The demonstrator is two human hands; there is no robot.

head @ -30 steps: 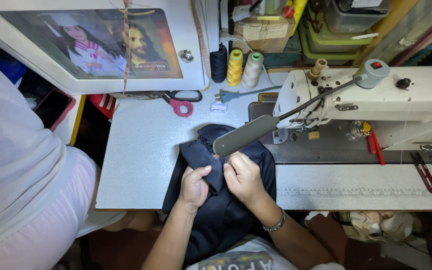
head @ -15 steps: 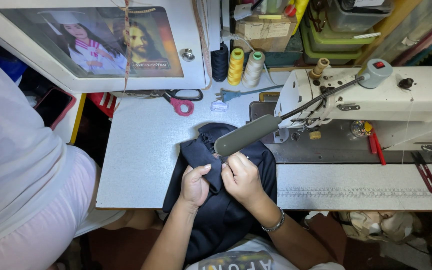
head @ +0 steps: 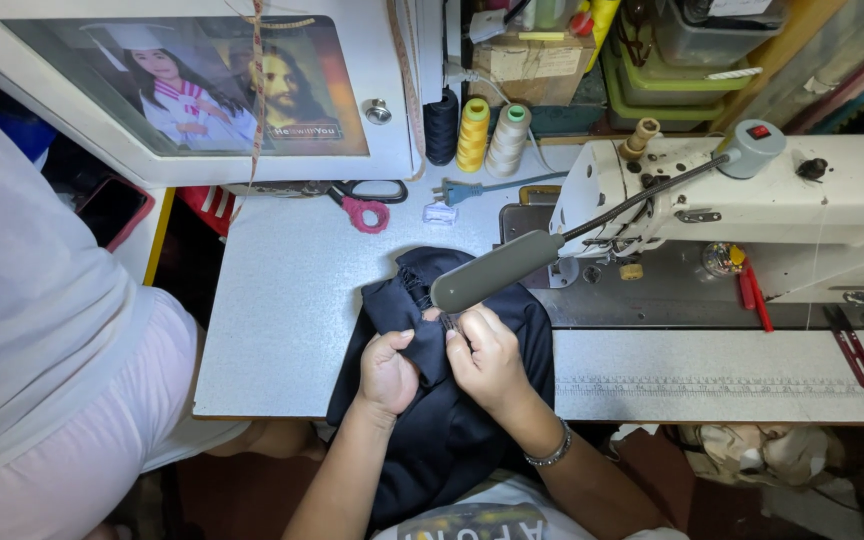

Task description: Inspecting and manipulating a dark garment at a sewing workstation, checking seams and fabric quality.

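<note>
A dark navy piece of cloth (head: 452, 440) lies bunched on the grey table (head: 292, 300) and hangs over its front edge into my lap. My left hand (head: 388, 372) pinches a fold of the cloth. My right hand (head: 490, 358) grips the same cloth just to the right, fingertips close to the left hand's. A grey lamp head (head: 497, 270) on a bendy arm hangs just above both hands. The white sewing machine (head: 742, 195) stands to the right, its needle end behind the lamp.
Scissors with red handles (head: 364, 200) lie at the back of the table beside a framed picture (head: 202, 90). Three thread cones (head: 477, 135) stand behind. A person in a pale shirt (head: 42, 330) sits at the left. Red tools (head: 752, 295) lie on the machine bed.
The hands have shifted slightly on the cloth, fingers working the fold; the cloth stays in the same place.
</note>
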